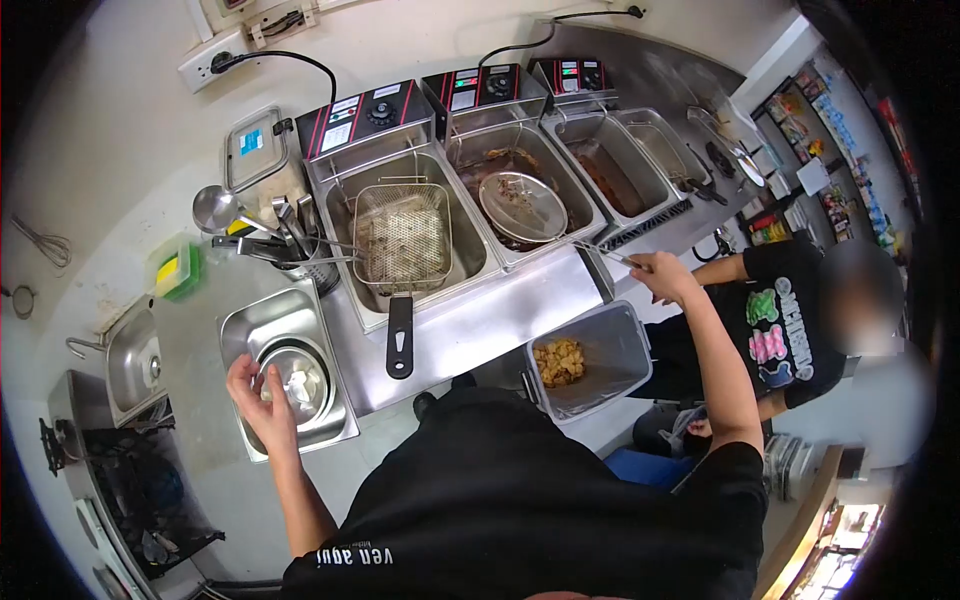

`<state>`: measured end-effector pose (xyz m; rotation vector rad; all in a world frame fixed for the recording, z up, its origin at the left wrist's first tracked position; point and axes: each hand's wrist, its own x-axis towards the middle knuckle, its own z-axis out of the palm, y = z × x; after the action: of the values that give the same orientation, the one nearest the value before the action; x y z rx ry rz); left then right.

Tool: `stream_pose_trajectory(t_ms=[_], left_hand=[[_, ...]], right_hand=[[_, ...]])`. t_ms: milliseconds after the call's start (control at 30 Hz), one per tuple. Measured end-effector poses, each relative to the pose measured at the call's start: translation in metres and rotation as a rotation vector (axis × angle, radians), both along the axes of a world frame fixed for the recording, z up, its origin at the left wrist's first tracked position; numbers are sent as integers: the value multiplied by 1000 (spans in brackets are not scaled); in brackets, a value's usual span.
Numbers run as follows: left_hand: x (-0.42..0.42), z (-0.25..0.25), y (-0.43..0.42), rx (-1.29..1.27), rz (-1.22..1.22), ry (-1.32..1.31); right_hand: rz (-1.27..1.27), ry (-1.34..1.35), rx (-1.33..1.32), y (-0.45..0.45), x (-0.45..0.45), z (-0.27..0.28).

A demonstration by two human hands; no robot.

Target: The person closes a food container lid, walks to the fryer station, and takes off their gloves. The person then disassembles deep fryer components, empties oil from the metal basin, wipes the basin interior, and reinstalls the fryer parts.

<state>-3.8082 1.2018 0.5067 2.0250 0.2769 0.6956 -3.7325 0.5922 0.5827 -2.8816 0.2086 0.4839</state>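
My right hand [664,278] is closed round the handle of a skimmer [522,208]. Its round mesh head sits over the middle fryer [590,228], with dark bits on it. My left hand [264,402] hovers above a steel tray [338,425], fingers apart and holding nothing visible. In that tray stands a round metal bowl [318,395] with pale pieces inside, partly hidden by the fingers. A wire fryer basket [403,235] with a black handle rests in the left fryer [470,262].
Below the counter stands a grey bin [610,375] holding golden-brown pieces [559,362]. A co-worker in a black shirt [775,330] is close by on the right. Ladles and tongs stand in a metal holder [318,270]; a green container [176,268] is at the left.
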Motion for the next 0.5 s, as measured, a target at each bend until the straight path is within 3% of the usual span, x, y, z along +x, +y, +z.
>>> stream_pose_trajectory(t_ms=[300,500], left_hand=[[5,6,5,19,-40,-17],[-7,5,-6,17,97,-3]], right_hand=[[39,-8,-184,27,40,65],[36,84,-279,26,88,42]])
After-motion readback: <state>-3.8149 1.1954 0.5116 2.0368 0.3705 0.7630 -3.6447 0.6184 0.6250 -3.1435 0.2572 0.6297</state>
